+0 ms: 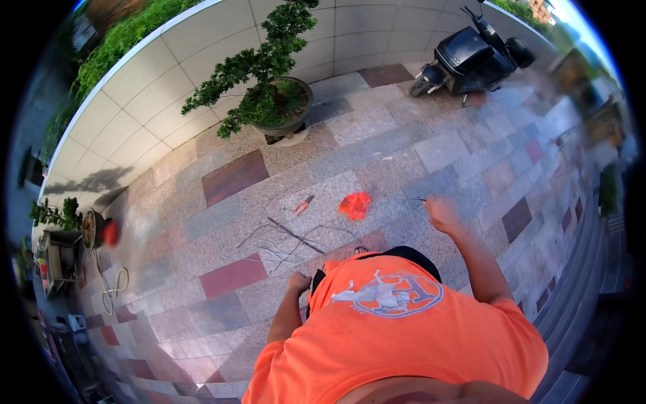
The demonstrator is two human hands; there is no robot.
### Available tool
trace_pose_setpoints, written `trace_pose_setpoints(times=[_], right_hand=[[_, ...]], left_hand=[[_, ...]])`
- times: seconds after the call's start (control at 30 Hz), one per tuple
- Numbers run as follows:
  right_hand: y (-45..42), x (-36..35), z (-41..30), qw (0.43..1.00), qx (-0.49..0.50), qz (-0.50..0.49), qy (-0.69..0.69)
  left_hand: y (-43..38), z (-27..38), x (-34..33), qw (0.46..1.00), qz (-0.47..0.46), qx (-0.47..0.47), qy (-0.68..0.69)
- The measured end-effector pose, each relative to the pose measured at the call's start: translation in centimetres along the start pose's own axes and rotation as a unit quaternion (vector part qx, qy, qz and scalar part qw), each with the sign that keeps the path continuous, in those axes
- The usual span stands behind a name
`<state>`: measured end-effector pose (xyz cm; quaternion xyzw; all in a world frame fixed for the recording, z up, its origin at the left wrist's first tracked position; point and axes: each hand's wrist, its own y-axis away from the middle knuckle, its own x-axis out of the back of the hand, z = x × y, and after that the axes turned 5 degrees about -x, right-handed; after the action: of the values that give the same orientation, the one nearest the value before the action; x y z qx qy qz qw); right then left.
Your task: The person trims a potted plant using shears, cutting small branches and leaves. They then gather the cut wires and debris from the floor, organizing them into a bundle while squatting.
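Note:
My right hand (440,214) is held out over the paving on the right, shut on a small, slim dark object (418,199) whose kind I cannot make out. My left hand (300,283) is curled into a fist beside my leg, and nothing shows in it. On the stone paving ahead lie pliers with orange-red handles (304,205). A crumpled orange plastic bag (355,206) sits to their right. Nearer me, a thin dark rod (295,235) crosses several bent wires, among them a pale silvery bunch (275,251).
A bonsai-like tree in a round pot (292,108) stands by the tiled wall (146,103). A black scooter (467,60) is parked at the upper right. To the left are a smaller potted plant (91,230) and a coiled pale hose (113,290). Steps (570,323) run along the right.

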<state>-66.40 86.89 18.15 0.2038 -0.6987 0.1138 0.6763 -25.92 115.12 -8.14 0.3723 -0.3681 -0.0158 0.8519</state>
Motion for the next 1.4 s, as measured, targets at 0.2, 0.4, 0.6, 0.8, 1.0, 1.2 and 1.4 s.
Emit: trace_pose_setpoints(times=[0.2,0.4,0.6,0.8,1.0,1.2,1.4], right_hand=[[-1.3,18.2,-10.2,0.936,0.255,0.224,0.089],[2.2,28.8,-17.9,0.751,0.436,0.420,0.263],[4.7,30.4,-23.3,0.505,0.490,0.653,0.281],[7.2,27.9,-25.7,0.537,0.331,0.739,0.237],[8.4,29.1,-23.6,0.575,0.451,0.654,0.193],[6.2,30.4,-20.8,0.726,0.526,0.390,0.208],[-0.5,23.0,-15.6,0.852,0.506,0.020,0.132]], left_hand=[[-0.7,1.4,1.3,1.000,-0.005,0.005,-0.003],[-0.4,1.2,0.9,1.000,0.018,-0.022,-0.001],[-0.6,-1.7,-0.9,1.000,-0.011,-0.029,0.002],[-0.2,-2.2,-2.0,0.999,-0.005,-0.038,-0.021],[-1.1,-9.2,-4.8,0.999,0.013,-0.038,-0.003],[-0.7,-0.8,-1.0,0.996,-0.037,0.019,0.076],[5.0,-1.6,-0.2,0.976,0.144,0.002,0.166]])
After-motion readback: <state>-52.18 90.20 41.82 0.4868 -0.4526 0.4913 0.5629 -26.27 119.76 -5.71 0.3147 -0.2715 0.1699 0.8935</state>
